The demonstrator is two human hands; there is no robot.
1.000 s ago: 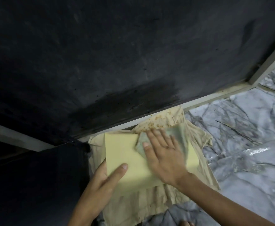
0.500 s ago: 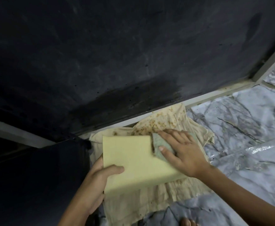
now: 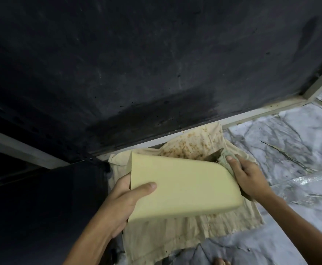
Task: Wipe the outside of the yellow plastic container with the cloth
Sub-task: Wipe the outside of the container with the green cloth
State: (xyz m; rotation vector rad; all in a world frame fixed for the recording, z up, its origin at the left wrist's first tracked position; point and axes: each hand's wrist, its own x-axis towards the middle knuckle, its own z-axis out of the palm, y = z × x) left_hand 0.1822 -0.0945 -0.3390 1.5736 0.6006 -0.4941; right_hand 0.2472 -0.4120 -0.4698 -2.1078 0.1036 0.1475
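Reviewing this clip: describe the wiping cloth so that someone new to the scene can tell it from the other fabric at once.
Start at the marble-patterned floor below the dark wall, where a large cream sheet with brown stains is spread. Above it the left hand holds the yellow plastic container. The wiping cloth is the small grey-green wad bunched in the right hand at the container's rounded right corner, darker than the sheet.

yellow container point(image 3: 179, 188): smooth matt plastic | wiping cloth point(image 3: 225, 163): grey-green woven fabric | floor point(image 3: 282, 150): glossy marble-look
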